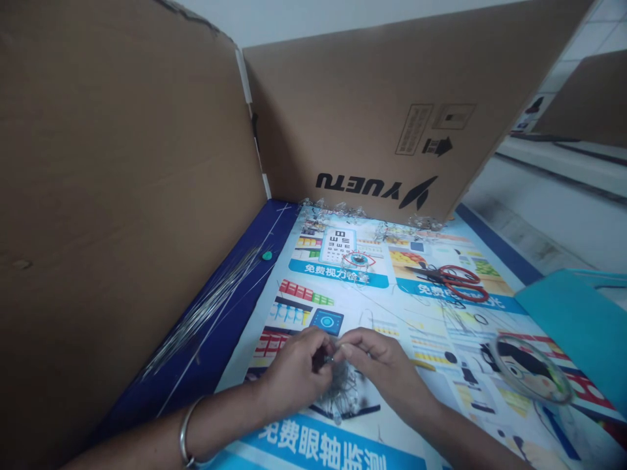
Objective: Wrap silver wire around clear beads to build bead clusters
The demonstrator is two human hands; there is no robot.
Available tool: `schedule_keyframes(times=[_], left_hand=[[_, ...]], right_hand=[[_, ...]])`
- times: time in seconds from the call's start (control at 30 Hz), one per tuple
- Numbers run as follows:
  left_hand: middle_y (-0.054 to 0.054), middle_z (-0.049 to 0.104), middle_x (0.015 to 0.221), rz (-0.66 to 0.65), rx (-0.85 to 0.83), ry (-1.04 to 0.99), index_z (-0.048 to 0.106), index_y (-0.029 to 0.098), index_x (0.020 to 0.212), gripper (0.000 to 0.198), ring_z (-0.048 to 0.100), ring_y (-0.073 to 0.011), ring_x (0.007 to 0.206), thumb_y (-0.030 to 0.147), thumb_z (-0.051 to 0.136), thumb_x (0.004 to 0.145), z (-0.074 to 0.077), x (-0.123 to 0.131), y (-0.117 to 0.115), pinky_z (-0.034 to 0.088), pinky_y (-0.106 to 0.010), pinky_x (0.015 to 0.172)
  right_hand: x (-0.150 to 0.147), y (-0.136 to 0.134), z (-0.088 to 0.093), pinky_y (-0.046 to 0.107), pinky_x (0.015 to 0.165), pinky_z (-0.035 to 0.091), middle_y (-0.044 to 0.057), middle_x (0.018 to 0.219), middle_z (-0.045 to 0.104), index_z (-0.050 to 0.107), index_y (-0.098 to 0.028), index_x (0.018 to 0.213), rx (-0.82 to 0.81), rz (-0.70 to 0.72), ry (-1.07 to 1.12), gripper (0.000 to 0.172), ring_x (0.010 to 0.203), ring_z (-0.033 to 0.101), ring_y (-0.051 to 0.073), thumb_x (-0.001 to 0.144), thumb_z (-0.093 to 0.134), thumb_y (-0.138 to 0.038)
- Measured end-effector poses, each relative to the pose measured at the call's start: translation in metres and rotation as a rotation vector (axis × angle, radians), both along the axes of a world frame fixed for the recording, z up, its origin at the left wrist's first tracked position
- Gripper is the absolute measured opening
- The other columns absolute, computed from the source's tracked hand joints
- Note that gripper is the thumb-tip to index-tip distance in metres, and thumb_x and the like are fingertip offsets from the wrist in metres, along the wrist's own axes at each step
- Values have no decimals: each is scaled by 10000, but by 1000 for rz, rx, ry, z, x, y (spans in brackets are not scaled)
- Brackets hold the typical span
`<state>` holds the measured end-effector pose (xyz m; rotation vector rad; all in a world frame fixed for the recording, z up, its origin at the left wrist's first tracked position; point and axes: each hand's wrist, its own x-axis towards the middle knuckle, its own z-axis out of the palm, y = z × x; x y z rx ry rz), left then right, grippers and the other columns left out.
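Note:
My left hand, with a silver bangle on its wrist, is closed in a pinch. My right hand meets it from the right, thumb and forefinger pressed together. Something small and shiny shows between the fingertips, too small to make out. Under and between both hands lies a tangled bunch of thin wires with clear, bead-like bits at the lower end. I cannot tell whether the bunch hangs from my fingers or rests on the printed sheet.
Straight thin wires and a green lump lie at left. Red-handled scissors and a clear round dish are at right. Clear beaded pieces line the foot of the cardboard wall. Another cardboard panel stands left.

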<state>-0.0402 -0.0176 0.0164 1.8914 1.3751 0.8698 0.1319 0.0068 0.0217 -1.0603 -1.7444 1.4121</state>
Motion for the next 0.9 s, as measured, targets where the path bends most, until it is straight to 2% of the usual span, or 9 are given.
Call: schedule_keyframes(times=[0.23, 0.57, 0.9], left_hand=[[12, 561, 678, 25, -36, -12, 519, 176, 697, 202, 515, -143, 656, 1, 485, 602, -1, 1, 0, 369, -227, 598], [0, 545, 674, 15, -4, 98, 507, 169, 716, 156, 506, -144, 620, 42, 491, 628, -2, -1, -1, 356, -237, 573], [3, 563, 722, -40, -25, 88, 493, 179, 753, 161, 525, -147, 662, 51, 500, 656, 0, -3, 1, 367, -234, 584]], right_hand=[[-2, -2, 2, 279, 695, 438, 34, 778, 685, 647, -180, 786, -133, -47, 77, 255, 756, 598, 180, 821, 571, -420], [-3, -4, -3, 274, 708, 421, 29, 796, 686, 649, -185, 798, -200, -57, 143, 233, 772, 585, 173, 822, 586, -409], [-1, -3, 0, 248, 667, 398, 14, 791, 678, 642, -188, 830, -248, -35, 161, 201, 734, 561, 149, 822, 594, -383]])
